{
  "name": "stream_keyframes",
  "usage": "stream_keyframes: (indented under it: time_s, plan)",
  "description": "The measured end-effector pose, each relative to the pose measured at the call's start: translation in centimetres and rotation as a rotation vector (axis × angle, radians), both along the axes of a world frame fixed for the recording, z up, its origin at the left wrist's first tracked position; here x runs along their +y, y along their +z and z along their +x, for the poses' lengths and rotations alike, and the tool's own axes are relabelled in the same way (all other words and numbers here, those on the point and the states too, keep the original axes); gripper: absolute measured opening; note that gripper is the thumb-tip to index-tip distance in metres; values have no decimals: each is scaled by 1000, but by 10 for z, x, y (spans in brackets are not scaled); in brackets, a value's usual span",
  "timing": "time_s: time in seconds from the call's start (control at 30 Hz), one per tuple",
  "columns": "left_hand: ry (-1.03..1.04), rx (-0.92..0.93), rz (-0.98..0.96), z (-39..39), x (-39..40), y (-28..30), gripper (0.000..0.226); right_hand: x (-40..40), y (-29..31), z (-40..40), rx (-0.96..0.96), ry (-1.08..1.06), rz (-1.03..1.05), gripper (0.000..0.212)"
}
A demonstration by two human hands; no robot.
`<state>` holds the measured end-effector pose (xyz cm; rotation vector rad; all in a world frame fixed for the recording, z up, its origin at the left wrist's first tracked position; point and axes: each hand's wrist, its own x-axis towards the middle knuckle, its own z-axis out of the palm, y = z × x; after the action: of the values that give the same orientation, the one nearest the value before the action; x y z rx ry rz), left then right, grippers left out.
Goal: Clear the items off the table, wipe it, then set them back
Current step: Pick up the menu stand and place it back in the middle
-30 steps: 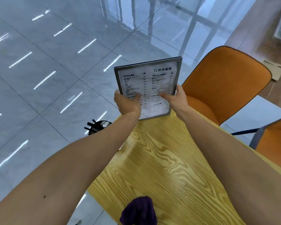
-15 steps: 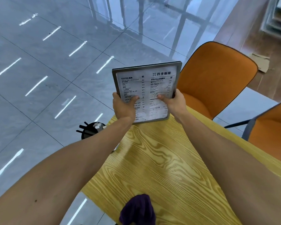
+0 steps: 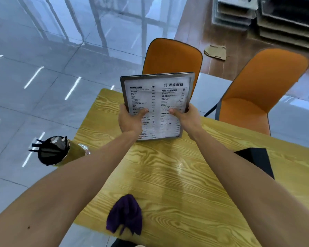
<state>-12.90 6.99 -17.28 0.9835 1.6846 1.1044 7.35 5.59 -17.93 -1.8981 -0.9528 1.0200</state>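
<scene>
Above the far end of the table (image 3: 177,175), the left hand (image 3: 129,120) and right hand (image 3: 187,119) grip a framed menu (image 3: 158,98) by its lower sides, thumbs on its face. Near the front edge lies a purple cloth (image 3: 125,213). Two orange chairs (image 3: 173,57) stand beyond.

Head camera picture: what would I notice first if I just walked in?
Probably the framed menu, held up by both hands, left hand and right hand, over the far end of the yellow wooden table. Next, the two orange chairs behind it and the purple cloth at the near edge.
</scene>
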Motion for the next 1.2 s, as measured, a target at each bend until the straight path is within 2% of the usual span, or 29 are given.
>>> stream_keyframes:
  time_s: [0.1,0.23,0.47,0.6,1.2]
  plan:
    - [-67,-38,10,36,-22,3,48,-36,6,35,1,-52,16,54]
    - [-158,-42,-8,77,-48,4,51,-81,12,72,17,-131,41,36]
    - [-280,-20,-21,128,-89,0,49,-149,5,114,-38,-243,38,28]
    - [-328,-20,-31,146,-106,-8,48,-177,-4,127,-46,-320,18,41]
    - [-426,53,-27,188,-139,-32,47,-225,-35,160,-24,-438,7,44]
